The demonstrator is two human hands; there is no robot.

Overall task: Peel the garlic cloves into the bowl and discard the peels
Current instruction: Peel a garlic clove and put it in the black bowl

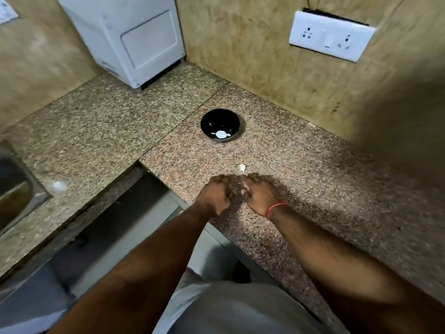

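Both hands, left hand (215, 197) and right hand (258, 192), curl blurred fingers together; what they pinch, I cannot tell. Pale peeled cloves (221, 134) lie in the black bowl (220, 120); one clove (242, 167) sits just beyond the fingertips

A small black bowl (220, 124) sits on the speckled counter (301, 179), upright and round. Inside it, near the front, lie a few white peeled garlic cloves (220, 134). One more garlic clove (242, 167), pale and small, lies alone on the counter, between the bowl and the hands. A tiny white bit (245, 190) shows between the two hands, too blurry to tell what it is.
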